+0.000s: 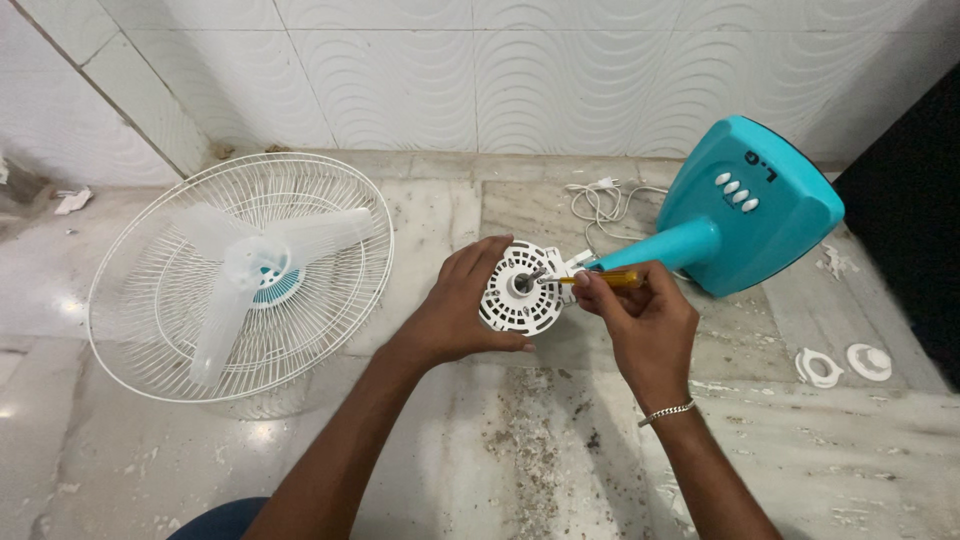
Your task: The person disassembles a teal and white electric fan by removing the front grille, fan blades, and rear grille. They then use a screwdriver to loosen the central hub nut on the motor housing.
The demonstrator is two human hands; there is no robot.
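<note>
My left hand [455, 310] grips the white round motor housing [522, 292] of a table fan lying on the marble floor. A metal shaft sticks out of the housing's centre. My right hand [640, 320] holds a yellow-handled screwdriver [605, 279], its tip against the housing face just right of the shaft. The fan's teal stand and base [745, 205] stretch away to the right, base tipped up with white buttons showing.
A white wire grille [240, 270] with a translucent three-blade propeller [250, 265] lying in it sits to the left. A coiled white power cord [600, 200] lies by the wall. Two white plastic ring parts [845, 365] rest at right. Grit litters the floor near me.
</note>
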